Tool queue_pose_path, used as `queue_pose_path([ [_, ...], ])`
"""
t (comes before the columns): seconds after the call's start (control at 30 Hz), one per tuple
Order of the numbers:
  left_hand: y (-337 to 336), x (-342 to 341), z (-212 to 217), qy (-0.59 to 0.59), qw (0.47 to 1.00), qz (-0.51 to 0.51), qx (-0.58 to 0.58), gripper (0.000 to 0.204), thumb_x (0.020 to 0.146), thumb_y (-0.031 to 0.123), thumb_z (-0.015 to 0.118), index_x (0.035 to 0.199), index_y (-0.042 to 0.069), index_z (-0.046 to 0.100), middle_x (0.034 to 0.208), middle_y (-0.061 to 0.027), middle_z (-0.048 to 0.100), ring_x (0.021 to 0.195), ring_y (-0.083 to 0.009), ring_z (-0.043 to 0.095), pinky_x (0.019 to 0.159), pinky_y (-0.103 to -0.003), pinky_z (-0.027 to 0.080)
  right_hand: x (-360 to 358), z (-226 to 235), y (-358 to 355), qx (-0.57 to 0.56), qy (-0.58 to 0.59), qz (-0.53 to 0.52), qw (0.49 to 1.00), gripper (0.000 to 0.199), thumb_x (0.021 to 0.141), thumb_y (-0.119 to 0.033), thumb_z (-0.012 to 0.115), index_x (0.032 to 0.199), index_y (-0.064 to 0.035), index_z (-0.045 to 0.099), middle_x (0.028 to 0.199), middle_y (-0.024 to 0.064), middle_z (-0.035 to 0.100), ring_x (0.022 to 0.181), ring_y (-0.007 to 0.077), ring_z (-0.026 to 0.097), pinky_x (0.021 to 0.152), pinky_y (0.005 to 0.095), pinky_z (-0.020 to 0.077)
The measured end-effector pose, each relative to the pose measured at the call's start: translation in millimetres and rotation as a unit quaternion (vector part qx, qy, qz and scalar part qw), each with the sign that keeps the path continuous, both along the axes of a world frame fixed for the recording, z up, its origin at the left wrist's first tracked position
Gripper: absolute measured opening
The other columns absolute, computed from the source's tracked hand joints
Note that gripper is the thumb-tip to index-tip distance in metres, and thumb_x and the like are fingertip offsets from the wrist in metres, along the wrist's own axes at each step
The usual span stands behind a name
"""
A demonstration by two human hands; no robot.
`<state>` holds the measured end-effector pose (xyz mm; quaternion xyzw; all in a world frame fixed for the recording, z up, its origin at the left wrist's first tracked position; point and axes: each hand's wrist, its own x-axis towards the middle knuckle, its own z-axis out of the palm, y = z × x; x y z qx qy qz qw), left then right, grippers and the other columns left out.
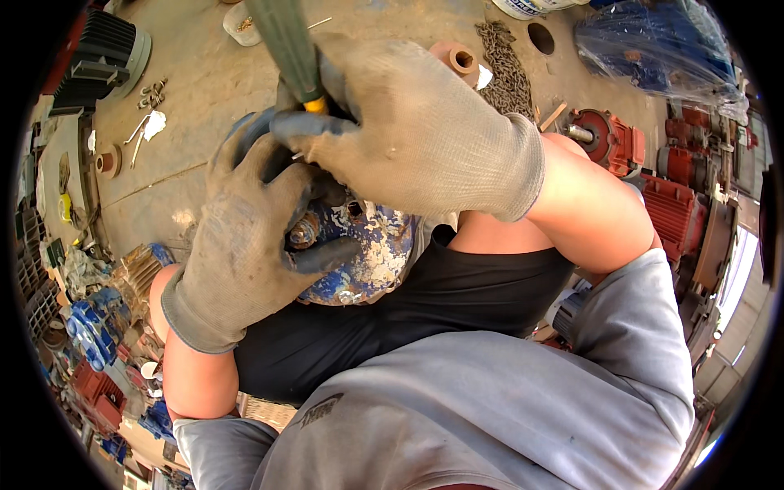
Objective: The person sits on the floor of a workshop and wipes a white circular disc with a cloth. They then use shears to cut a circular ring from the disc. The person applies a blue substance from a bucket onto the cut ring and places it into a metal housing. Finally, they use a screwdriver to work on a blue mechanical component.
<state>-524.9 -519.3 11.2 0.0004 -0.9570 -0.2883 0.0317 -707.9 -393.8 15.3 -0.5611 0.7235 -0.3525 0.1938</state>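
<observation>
Both my hands wear tan gloves with dark coated fingers. My right hand [408,122] grips a green-handled tool [286,49] low down, at its yellow collar [315,106]; it looks like a screwdriver, and its tip is hidden. My left hand [245,220] is curled over a blue metal casing [380,245] with chipped, whitish paint, between my thighs. Its thumb lies along the casing, beside a rusty round stub [304,231]. The left fingertips meet the right fingers near the tool's lower end. What lies beneath them is hidden.
A red motor with a shaft [604,139] stands at the right, near a chain pile [506,69] and a brown ring-shaped part [454,61]. A dark finned motor [102,61] is far left. A white tub [242,24] sits beyond my hands. Blue parts [94,331] lie left.
</observation>
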Motion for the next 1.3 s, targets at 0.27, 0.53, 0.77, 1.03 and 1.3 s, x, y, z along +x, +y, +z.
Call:
queue_pose_path([
  [0.27, -1, 2, -3, 0.012, 0.999, -0.001, -0.032, 0.07, 0.066, 0.025, 0.096, 0.126, 0.001, 0.067, 0.132, -0.022, 0.062, 0.129, -0.051, 0.055, 0.109, -0.058, 0.046, 6, 1, 4, 0.003, 0.012, 0.038, 0.999, 0.033, 0.088, -0.023, 0.073, 0.107, 0.003, 0.067, 0.087, 0.0272, 0.072, 0.084, 0.0456, 0.072, 0.073, 0.0511, 0.0588],
  [0.53, -1, 0, -2, 0.017, 1.0, 0.005, -0.018, 0.068, 0.067, 0.026, 0.096, 0.123, 0.001, 0.068, 0.128, -0.0219, 0.065, 0.126, -0.0507, 0.056, 0.109, -0.057, 0.046, 4, -3, -3, -0.044, -0.01, 0.023, 0.999, 0.031, 0.089, -0.025, 0.074, 0.102, 0.0036, 0.068, 0.085, 0.0272, 0.071, 0.083, 0.0449, 0.073, 0.073, 0.0509, 0.0586],
  [0.77, 1, 0, -2, 0.003, 1.0, 0.013, -0.01, 0.066, 0.066, 0.026, 0.096, 0.122, 0.001, 0.07, 0.129, -0.0216, 0.064, 0.126, -0.0499, 0.056, 0.112, -0.058, 0.044, 4, 3, -3, -0.002, -0.029, 0.021, 0.999, 0.032, 0.09, -0.026, 0.073, 0.101, 0.0036, 0.068, 0.087, 0.0258, 0.073, 0.084, 0.0457, 0.072, 0.074, 0.0514, 0.0588],
  [1.03, -2, 3, -2, -0.006, 1.0, -0.004, -0.026, 0.072, 0.065, 0.023, 0.096, 0.128, 0.003, 0.069, 0.136, -0.0204, 0.062, 0.134, -0.0486, 0.053, 0.116, -0.057, 0.041, 6, 2, 6, -0.03, -0.036, 0.011, 0.999, 0.029, 0.089, -0.024, 0.076, 0.102, 0.0005, 0.068, 0.086, 0.0226, 0.072, 0.082, 0.0425, 0.072, 0.071, 0.0487, 0.0573],
  [1.3, 2, -2, 1, 0.012, 1.0, 0.014, -0.003, 0.064, 0.063, 0.02, 0.097, 0.12, 0.007, 0.07, 0.144, -0.0184, 0.061, 0.143, -0.0464, 0.049, 0.117, -0.057, 0.041, 0, 15, 44, -0.038, -0.088, 0.023, 0.995, 0.027, 0.085, -0.007, 0.089, 0.105, -0.0011, 0.072, 0.091, 0.0075, 0.075, 0.079, 0.0144, 0.071, 0.068, 0.0284, 0.0555],
])
